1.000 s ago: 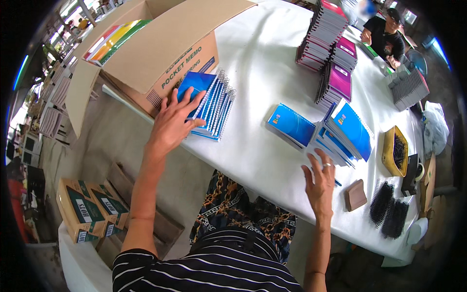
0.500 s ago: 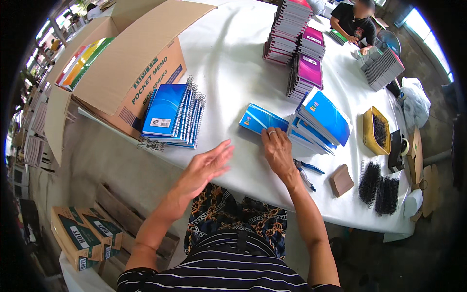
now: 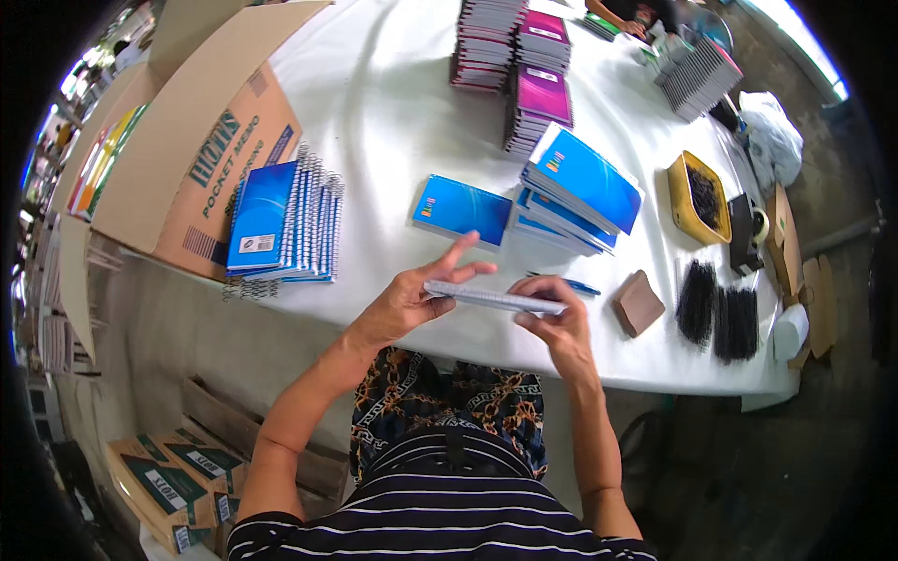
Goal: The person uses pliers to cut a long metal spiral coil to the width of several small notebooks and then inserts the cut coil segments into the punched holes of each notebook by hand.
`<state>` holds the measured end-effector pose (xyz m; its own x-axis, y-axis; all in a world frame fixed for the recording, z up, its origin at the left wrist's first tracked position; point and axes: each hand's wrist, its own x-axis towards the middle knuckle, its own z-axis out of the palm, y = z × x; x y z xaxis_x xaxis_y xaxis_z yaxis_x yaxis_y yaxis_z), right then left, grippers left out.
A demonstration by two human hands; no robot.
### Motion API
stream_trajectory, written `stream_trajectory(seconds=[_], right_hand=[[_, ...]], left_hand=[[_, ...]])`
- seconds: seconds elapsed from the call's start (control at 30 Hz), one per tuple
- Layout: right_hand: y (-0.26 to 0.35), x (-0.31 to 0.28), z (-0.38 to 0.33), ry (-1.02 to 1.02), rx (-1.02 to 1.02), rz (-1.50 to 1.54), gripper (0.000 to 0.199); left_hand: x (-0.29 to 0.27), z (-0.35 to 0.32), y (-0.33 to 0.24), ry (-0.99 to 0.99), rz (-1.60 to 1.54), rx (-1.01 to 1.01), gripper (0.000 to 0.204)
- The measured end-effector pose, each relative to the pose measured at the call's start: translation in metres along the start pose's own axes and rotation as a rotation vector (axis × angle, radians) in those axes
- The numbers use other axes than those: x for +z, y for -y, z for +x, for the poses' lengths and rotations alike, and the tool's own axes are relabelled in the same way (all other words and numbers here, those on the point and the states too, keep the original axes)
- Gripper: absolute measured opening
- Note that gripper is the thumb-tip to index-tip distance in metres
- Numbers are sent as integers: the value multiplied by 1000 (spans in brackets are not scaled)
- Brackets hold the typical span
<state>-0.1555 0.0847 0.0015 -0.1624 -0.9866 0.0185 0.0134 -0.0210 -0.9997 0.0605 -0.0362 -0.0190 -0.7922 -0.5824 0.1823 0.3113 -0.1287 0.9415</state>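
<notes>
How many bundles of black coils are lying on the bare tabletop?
2: the left bundle sits right of the brown block, and the right bundle is just beside it. Coils underneath could be hidden.

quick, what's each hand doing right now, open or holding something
Left hand: holding one end of a thin pad, some fingers extended.
Right hand: closed on the pad's other end.
</notes>
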Motion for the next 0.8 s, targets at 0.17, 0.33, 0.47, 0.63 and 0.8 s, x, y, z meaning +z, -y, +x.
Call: stream_trajectory(seconds=[0.17,0.33,0.47,0.63,0.8], right_hand=[[-31,10,0,-110,-9,-243,30],[-32,-2,2,-136,-65,-149,31],[-36,20,3,-161,-40,-79,28],[-52,31,5,-130,-150,-159,23],[-52,25,6,-66,-182,-169,23]], left_hand=[[14,5,13,-89,173,-7,96],[12,8,16,-126,105,-45,99],[16,4,19,-135,135,65,97],[13,-6,16,-313,500,239,106],[60,23,-26,44,1549,170,80]])
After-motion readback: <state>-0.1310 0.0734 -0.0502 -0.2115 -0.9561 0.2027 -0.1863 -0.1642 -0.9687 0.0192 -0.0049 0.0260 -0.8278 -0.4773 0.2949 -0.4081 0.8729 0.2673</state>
